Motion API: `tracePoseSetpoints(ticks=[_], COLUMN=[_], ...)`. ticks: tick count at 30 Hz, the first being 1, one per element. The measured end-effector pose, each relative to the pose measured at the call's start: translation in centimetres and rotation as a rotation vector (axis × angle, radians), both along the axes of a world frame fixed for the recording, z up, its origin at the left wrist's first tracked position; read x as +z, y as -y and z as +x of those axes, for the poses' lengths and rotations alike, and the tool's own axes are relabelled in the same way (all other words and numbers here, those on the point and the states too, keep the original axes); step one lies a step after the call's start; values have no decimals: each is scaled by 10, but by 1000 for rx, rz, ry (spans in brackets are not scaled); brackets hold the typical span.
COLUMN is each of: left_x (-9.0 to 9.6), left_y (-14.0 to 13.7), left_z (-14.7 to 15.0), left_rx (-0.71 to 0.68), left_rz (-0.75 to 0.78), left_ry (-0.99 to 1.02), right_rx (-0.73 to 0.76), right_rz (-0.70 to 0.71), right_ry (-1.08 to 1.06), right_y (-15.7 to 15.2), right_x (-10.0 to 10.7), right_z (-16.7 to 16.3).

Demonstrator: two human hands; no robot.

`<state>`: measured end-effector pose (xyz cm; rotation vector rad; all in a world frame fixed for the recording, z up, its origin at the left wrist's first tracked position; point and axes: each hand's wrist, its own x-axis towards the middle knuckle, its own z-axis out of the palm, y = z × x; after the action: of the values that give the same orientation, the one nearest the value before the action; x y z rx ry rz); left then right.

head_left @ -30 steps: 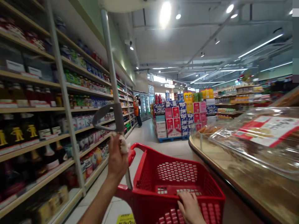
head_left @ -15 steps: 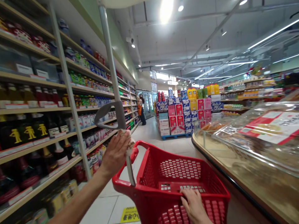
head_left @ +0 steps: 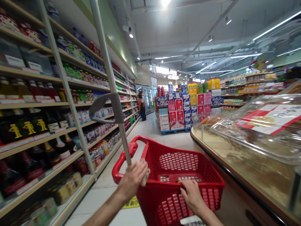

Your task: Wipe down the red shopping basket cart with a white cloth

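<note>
Red basket (head_left: 168,190), pale cloth (head_left: 146,178) at the metal pole (head_left: 107,62)

Red basket sits lower centre of frame. Left hand (head_left: 134,175), just left of it, closed over the pale cloth at the metal pole's low end; pole slants toward upper left. Grey loop handle (head_left: 119,108) on pole, left of centre. Right hand (head_left: 191,194), lower centre-right, hooked over the basket's near side. Yellow floor sign (head_left: 132,204), partly hidden, under left forearm.
</note>
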<state>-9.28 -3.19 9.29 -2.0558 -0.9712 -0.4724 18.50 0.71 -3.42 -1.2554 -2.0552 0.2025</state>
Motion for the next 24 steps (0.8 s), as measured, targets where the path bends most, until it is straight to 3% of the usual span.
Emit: tracePoseSetpoints(ticks=[2,4,7,10,15,17,22,24], left_x=[-37,-58,-52,-44,-88,-94,-72,-74], left_y=[2,2,-1,-4,1,2,1,-3], left_z=[11,18,22,27,56,57,32,35], left_rx=[-97,-79,-94,-11,-48,-83,173,197], left_rz=[33,-13,-60,10,45,24,8,-1], left_ry=[-33,-19,-3,88,1,-50,98,101], right_rx=[27,39,36,61,63,81,108,95], right_rz=[11,18,20,12,-7,-17,-30,-27], right_ry=[2,1,-4,-3,-7,6,47,62], right_y=[2,4,7,9,6,6,10,9], right_x=[-1,0,2,2,-3,-3,-1,-3], right_z=[3,6,8,9,10,11,15,14])
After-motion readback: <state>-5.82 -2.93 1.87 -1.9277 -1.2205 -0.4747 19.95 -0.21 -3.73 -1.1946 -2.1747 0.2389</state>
